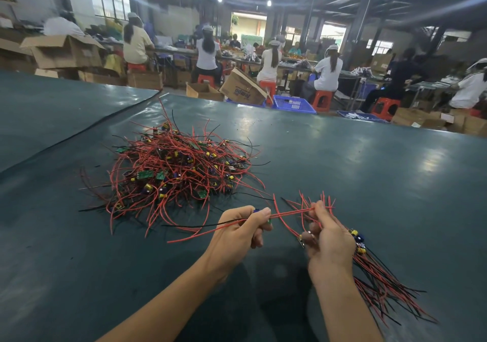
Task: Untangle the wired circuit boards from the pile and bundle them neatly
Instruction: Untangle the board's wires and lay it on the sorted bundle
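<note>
A tangled pile point(176, 172) of small green circuit boards with red and black wires lies on the dark green table point(342, 183), left of centre. My left hand point(239, 231) grips one small board with its red and black wires trailing left. My right hand point(329, 238) holds a bundle of boards point(374, 275), whose wires fan out behind to the lower right and stick up past the fingers. A red wire point(290, 213) runs taut between the two hands.
A seam in the table cover point(79, 133) runs diagonally at the left. Beyond the far table edge stand cardboard boxes point(242, 88), blue crates point(292, 103), red stools and several seated people working at benches.
</note>
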{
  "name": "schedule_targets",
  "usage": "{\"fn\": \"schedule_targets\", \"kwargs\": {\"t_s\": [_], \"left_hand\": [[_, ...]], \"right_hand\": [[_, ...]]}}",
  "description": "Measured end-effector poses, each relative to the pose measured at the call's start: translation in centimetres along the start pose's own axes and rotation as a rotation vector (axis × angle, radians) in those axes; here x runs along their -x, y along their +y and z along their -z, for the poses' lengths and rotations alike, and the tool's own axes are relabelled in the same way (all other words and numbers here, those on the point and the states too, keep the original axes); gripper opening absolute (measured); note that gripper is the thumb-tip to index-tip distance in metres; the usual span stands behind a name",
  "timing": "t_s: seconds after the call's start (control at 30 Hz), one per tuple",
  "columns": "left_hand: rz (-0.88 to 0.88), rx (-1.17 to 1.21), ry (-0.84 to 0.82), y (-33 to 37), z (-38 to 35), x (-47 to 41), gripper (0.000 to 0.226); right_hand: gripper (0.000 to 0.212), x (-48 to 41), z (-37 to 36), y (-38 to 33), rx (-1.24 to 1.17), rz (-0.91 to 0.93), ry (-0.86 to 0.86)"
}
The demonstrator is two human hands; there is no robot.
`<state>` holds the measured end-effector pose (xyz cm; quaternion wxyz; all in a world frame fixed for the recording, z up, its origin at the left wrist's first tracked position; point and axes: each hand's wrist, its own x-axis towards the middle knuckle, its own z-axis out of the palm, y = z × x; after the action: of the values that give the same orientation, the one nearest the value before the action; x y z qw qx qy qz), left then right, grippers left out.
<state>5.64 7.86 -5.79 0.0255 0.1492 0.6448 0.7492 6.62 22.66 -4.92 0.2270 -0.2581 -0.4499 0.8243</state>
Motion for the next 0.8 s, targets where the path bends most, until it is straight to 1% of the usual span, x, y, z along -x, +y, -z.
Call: {"fn": "schedule_targets", "kwargs": {"t_s": [0.1,0.2,0.23,0.33,0.4,0.47,0.53,0.7,0.8], "left_hand": [[-0.008,-0.012,-0.024,-0.1,0.1,0.1,0.033],[-0.006,0.016,0.011,0.1,0.5,-0.1,0.035],[0.000,0.034,0.030,0.2,0.7,-0.3,0.036],[0.030,0.049,0.062,0.2,0.8,-0.4,0.034],[0.036,0.015,0.037,-0.1,0.5,-0.3,0.030],[0.045,-0.005,-0.009,-0.4,0.3,-0.2,0.029],[0.063,0.000,-0.041,-0.5,0.5,-0.1,0.031],[0.107,-0.012,-0.053,-0.6,0.7,-0.1,0.030],[0.105,-0.033,-0.053,0.0,0.5,-0.1,0.032]], "right_hand": [[0.015,-0.3,0.3,-0.4,-0.033,0.002,0.019],[0.016,0.3,0.0,0.0,-0.040,-0.013,-0.010],[0.021,0.6,-0.2,0.2,-0.015,-0.027,-0.033],[0.037,1.9,-0.8,1.6,0.122,-0.062,-0.166],[0.036,3.1,-1.6,2.7,0.194,-0.055,-0.278],[0.030,4.2,-2.1,3.5,0.228,-0.022,-0.326],[0.025,4.6,-2.3,3.8,0.243,-0.001,-0.309],[0.024,4.0,-2.0,3.3,0.176,-0.049,-0.260],[0.026,3.0,-1.6,2.0,0.163,-0.029,-0.179]]}}
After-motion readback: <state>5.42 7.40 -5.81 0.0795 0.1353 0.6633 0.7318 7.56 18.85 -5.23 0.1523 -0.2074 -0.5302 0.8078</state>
